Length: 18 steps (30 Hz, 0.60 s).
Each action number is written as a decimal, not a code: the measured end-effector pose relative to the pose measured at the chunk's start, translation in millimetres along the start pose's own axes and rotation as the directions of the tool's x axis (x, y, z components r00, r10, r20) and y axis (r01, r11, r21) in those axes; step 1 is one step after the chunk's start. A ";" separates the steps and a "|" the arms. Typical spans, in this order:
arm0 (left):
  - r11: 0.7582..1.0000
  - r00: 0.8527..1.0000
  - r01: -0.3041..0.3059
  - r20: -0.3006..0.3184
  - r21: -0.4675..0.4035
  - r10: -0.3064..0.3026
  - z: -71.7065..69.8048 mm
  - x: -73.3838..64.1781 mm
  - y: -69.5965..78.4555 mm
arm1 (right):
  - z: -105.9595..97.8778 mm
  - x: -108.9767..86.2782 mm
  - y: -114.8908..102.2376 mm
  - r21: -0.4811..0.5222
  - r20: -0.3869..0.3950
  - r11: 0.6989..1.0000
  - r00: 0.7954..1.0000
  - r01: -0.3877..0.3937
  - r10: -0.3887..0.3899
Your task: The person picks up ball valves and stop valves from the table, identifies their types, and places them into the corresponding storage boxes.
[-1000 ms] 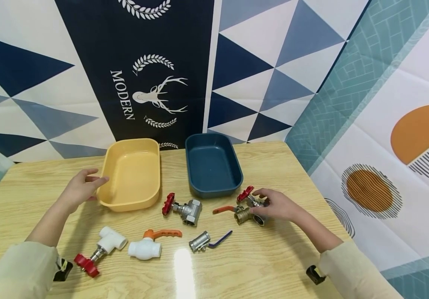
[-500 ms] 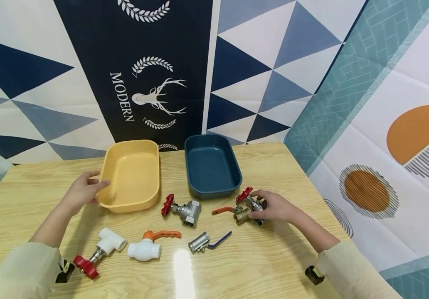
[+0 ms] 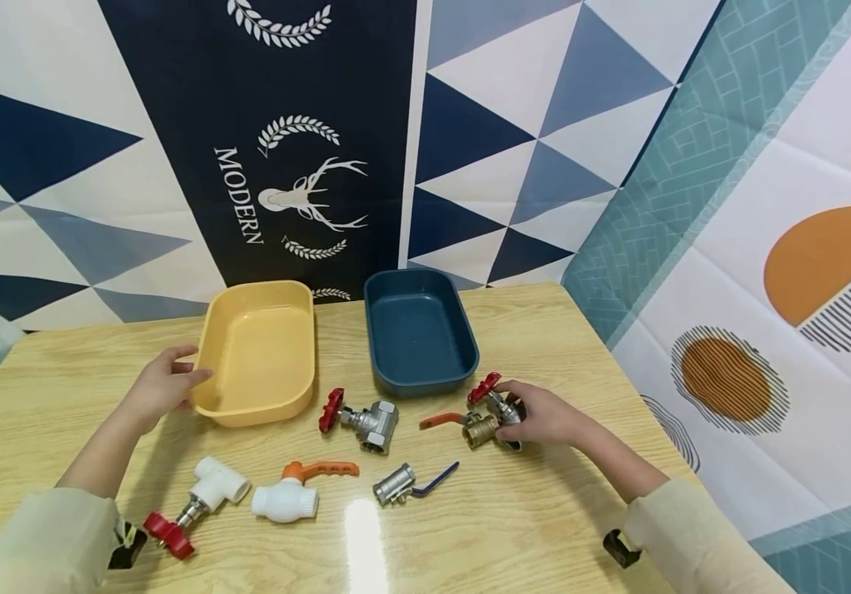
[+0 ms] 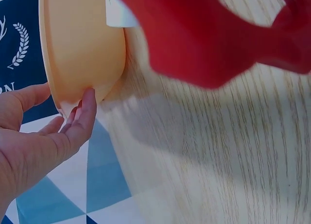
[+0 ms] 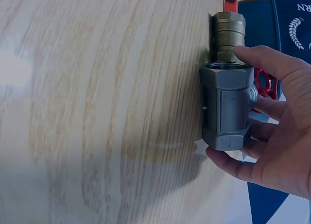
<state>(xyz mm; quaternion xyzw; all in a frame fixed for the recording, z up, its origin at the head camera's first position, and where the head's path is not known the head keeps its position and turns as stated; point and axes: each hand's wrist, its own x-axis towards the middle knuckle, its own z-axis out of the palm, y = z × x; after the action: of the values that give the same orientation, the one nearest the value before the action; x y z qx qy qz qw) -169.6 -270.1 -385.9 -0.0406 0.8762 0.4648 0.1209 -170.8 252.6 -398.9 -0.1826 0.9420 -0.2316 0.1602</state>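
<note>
My left hand (image 3: 160,386) is at the near left rim of a yellow plastic tub (image 3: 258,351). In the left wrist view its thumb lies at the rim and its fingers curl against the outer wall (image 4: 80,49). At the right, my right hand (image 3: 550,414) curls around a steel gate valve (image 5: 226,107) with a red handwheel (image 3: 484,387). The thumb reaches over the valve's upper end, and the fingers pass behind the body. Right beside that valve lies a brass ball valve (image 3: 481,431) with an orange-red lever (image 3: 442,420).
A dark blue tub (image 3: 425,388) stands right of the yellow one. On the wooden table lie another steel gate valve (image 3: 377,426), a small steel ball valve (image 3: 395,483) with a blue lever, a white ball valve (image 3: 284,501) and a white valve (image 3: 216,483) with a red handwheel.
The head view has shifted slightly. My right hand sits a little closer around the gate valve, covering more of its near opening. The left hand stays at the tub's rim.
</note>
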 end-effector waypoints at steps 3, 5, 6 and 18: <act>1.000 1.000 -0.002 0.004 -0.001 0.002 -0.4 0.3 -1.2 | 1.6 0.9 0.4 -0.012 0.003 1.000 1.000 0.007 -0.007; 1.000 1.000 -0.002 0.007 -0.001 0.002 -0.5 0.5 -1.9 | 3.2 1.5 0.9 -0.021 0.002 1.000 1.000 0.000 0.000; 1.000 1.000 -0.003 0.009 -0.002 0.003 -0.5 0.8 -2.2 | 4.0 1.8 1.2 -0.030 0.000 1.000 1.000 -0.002 0.002; 1.000 1.000 0.000 0.009 -0.013 0.000 -0.8 1.4 -4.1 | 10.4 5.1 3.3 -0.069 -0.027 0.998 1.000 0.005 -0.007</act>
<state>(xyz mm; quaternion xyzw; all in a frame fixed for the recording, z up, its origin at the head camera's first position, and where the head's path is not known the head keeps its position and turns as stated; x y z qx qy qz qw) -170.4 -273.0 -389.1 -0.0391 0.8726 0.4706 0.1246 -172.2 249.2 -410.4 -0.1875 0.9510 -0.2019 0.1401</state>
